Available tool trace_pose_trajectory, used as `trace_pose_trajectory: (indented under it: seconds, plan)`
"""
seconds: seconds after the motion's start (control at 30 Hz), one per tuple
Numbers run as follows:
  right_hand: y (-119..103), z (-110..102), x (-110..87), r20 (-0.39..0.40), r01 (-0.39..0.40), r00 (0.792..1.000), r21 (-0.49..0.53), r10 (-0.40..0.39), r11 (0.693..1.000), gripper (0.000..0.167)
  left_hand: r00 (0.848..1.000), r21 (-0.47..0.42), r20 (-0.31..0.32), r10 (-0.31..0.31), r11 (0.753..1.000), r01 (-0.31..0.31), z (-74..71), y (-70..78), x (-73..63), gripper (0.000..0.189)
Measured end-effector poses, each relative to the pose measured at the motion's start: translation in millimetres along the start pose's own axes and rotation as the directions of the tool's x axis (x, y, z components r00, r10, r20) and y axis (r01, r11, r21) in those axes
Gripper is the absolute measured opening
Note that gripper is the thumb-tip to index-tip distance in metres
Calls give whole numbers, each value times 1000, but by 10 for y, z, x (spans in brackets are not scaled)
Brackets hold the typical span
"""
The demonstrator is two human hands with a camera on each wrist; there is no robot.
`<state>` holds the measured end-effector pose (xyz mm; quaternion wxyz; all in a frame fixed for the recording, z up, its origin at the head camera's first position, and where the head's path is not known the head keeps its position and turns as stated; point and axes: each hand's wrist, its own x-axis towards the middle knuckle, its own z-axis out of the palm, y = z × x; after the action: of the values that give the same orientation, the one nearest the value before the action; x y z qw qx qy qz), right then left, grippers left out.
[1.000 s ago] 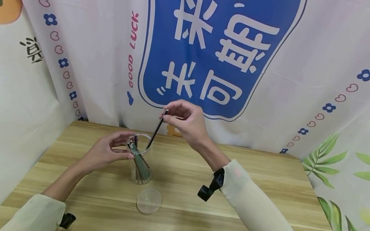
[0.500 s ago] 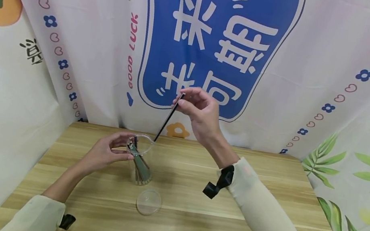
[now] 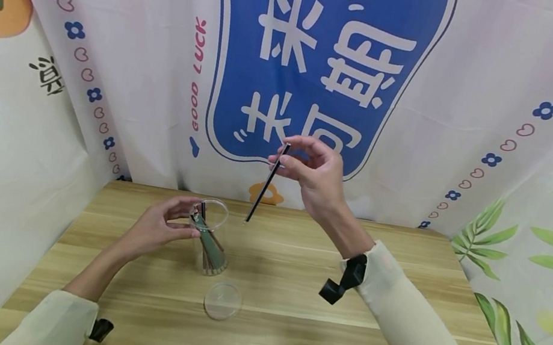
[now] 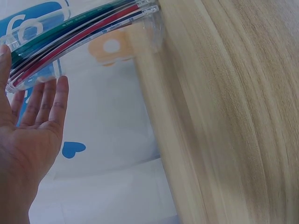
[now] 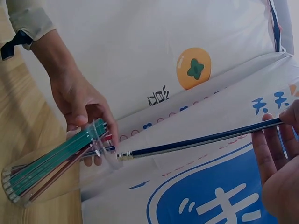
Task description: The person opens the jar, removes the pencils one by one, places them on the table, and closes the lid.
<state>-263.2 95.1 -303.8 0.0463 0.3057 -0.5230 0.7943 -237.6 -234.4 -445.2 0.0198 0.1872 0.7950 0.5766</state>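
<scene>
Pencil [image 3: 265,186], dark and slender, pinched in the right hand [image 3: 317,176] beside a transparent cylindrical jar [image 3: 224,223]

The right hand's grip is closed, thumb against fingers, near the pencil's upper end. The pencil slants above the wood-grained table [image 3: 280,344], its lower tip just beside the jar's rim and apart from it in the head view. A metal band shows near that lower end in the right wrist view.

The left hand [image 3: 163,224] grips the jar close to its mouth, thumb on the near side and fingers on the far side. The jar stands on the table, holding green pencils [image 5: 49,161] and red pencils [image 4: 93,35], which lean toward the left hand.

Nearer the person, a round translucent lid [image 3: 223,302] lies flat on the table, near the jar without touching it. Cream-coloured sleeves [image 3: 410,323] cover both forearms.

Behind the table hangs a pale fabric curtain [image 3: 164,56] bearing a blue panel [image 3: 241,57] with white characters.
</scene>
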Motion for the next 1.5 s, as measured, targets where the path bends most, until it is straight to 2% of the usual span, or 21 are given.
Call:
trace_pose_trajectory:
  seconds: [0.1, 0.37, 0.73, 0.9, 1.1, 1.5]
  plan:
    - [15, -47, -42, -15, -34, 999, -15, 34, 999, 35, 1000, 1, 2, -1, 1000, 1, -1, 1, -3, 69]
    - [95, -225, -173, -66, -150, 987, -78, 145, 986, 28, 1000, 63, -8, -9, 998, 9, 3, 6, 4, 69]
    - [267, -485, -366, -97, -248, 967, -131, 237, 960, 25, 1000, 78, -12, -3, 997, 4, 0, 3, 8, 68]
    - [386, -566, -472, -120, -310, 948, -129, 296, 942, 26, 1000, 81, -14, 7, 997, -6, -4, -4, 2, 68]
    - [569, -658, -620, -169, -397, 913, -160, 371, 904, 29, 1000, 81, -9, 7, 997, -7, -6, -13, 6, 68]
    - [851, -753, -872, -219, -496, 860, -141, 461, 857, 33, 1000, 97, -16, 4, 995, -2, 3, -1, -5, 67]
